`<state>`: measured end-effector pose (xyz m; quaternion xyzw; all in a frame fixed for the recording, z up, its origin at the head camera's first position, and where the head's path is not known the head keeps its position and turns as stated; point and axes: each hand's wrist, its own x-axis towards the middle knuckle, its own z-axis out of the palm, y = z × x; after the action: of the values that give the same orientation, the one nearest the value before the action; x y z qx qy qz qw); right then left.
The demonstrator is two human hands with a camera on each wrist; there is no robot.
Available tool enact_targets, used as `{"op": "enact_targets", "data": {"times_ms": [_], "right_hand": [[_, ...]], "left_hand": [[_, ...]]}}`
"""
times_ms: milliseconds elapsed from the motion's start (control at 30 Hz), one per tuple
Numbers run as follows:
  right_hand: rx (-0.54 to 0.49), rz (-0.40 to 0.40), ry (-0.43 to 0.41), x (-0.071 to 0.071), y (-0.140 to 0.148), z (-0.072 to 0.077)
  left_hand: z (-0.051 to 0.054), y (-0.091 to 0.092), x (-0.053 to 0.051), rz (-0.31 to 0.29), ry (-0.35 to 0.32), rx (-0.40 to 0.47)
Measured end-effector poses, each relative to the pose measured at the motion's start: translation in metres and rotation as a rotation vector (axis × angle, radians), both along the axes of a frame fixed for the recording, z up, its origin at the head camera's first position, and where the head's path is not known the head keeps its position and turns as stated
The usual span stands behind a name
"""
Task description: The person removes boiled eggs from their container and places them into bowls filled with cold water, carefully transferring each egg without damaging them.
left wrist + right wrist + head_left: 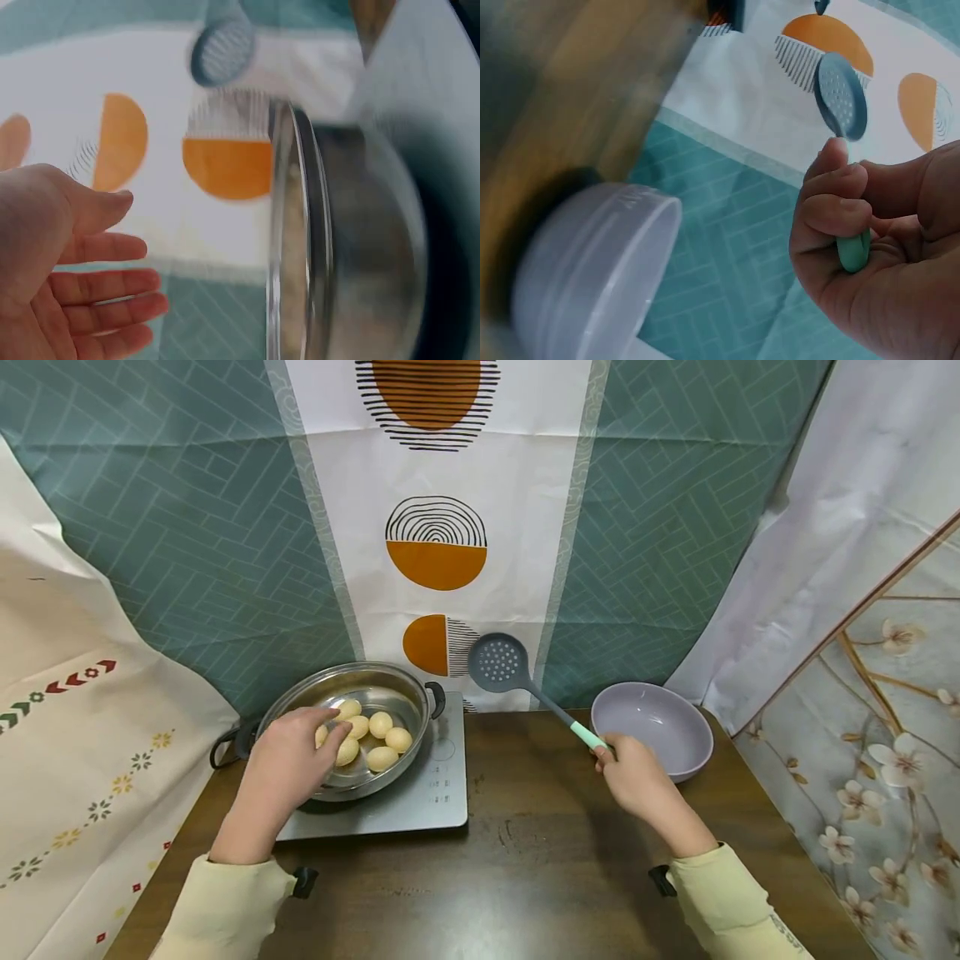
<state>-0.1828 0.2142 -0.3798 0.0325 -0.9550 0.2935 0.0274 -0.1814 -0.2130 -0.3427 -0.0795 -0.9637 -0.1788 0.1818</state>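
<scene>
My right hand (639, 777) grips the green handle (853, 253) of a grey skimmer (498, 662) with round holes. The skimmer's head is raised to the left, in front of the backdrop. My left hand (294, 758) is over the left part of a steel pot (390, 672), its thumb and fingers apart with nothing between them in the left wrist view. Several pale yellow, egg-shaped pieces (382, 758) lie in the pot, some hidden behind the left hand. A lilac bowl (652, 727) stands just beyond the right hand.
The pot sits on a flat silver induction cooker (447, 785) at the left of the brown wooden table (525, 860). Its black handles (436, 700) stick out at the sides. A patterned cloth (525, 485) hangs behind, with further cloths on both sides.
</scene>
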Motion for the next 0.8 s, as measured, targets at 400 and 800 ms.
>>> {"op": "enact_targets", "data": {"times_ms": [400, 800], "right_hand": [[0.057, 0.072, 0.058, -0.015, -0.023, 0.026], [0.075, 0.134, 0.137, -0.034, -0.058, 0.043]], "left_hand": [[-0.011, -0.080, -0.018, 0.207, -0.071, -0.021], [-0.028, -0.118, -0.043, 0.311, -0.135, -0.034]]}}
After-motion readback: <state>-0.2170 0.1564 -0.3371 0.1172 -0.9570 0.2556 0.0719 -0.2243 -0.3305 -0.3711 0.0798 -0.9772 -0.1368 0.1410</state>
